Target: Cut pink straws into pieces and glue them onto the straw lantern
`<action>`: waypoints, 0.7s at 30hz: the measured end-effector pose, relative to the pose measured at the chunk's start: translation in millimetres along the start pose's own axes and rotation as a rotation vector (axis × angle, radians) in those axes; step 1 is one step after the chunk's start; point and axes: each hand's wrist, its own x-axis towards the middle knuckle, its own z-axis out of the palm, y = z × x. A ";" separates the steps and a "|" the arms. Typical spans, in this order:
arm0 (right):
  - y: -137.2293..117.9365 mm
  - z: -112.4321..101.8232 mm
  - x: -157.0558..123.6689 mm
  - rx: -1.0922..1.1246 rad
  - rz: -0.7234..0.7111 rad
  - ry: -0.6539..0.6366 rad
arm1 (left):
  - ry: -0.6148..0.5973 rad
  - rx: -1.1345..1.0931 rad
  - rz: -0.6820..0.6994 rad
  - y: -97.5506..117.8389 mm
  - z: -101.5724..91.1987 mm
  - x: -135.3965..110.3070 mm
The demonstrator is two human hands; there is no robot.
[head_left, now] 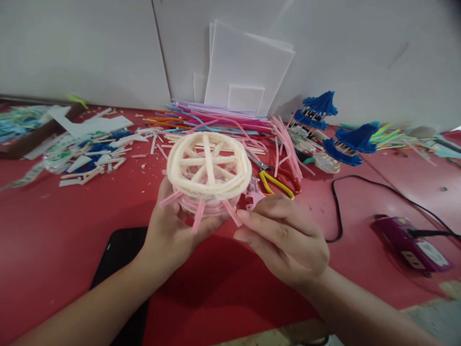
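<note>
Readable words, numbers or brands: none are showing legibly.
Plastic wrapping [54, 156]: green printing [64, 148] is running across the clear film at the left, its characters blurring together beyond reading.
Purple box [396, 235]: a whitish patch [433, 252], perhaps a label, is covering part of the top at the right, and any lettering is blurring out.
Yellowish mark [402, 221]: it is sitting near the box's far edge, appearing too small for reading.

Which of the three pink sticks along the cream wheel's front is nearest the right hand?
The rightmost stick, its outer end at the right hand. The middle stick and leftmost stick both end well clear of that hand.
</note>
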 end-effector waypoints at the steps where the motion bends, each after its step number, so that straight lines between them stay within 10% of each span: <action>1: -0.3 -0.7 0.2 0.002 -0.006 -0.002 | -0.027 -0.009 -0.030 0.4 0.4 0.0; 21: -2.5 -2.2 -1.7 -0.034 -0.003 -0.039 | -0.111 -0.061 -0.138 4.1 2.0 2.4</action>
